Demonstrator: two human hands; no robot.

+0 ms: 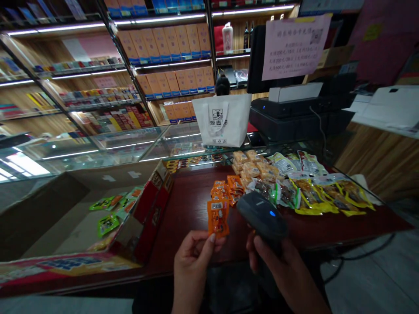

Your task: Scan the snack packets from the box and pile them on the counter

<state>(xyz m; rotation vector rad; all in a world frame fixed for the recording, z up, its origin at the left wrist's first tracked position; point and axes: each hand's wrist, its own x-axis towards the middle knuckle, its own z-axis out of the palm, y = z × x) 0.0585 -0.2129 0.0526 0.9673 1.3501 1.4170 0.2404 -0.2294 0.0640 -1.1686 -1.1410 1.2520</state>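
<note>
Between thumb and fingers, my left hand pinches the lower edge of an orange snack packet, its barcode label at the top. My right hand is wrapped round the handle of a dark barcode scanner with a blue light on top. The scanner's head is just right of the packet, apart from it. Behind the packet lies a small pile of similar orange packets on the dark red counter. Beyond them are stacked pale-orange packs and, to the right, yellow-edged vacuum bags.
An open cardboard box with several green packets stands on the left. A white tote bag is on the glass showcase. A monitor carrying a pink notice is at the back right. Stocked shelves line the wall.
</note>
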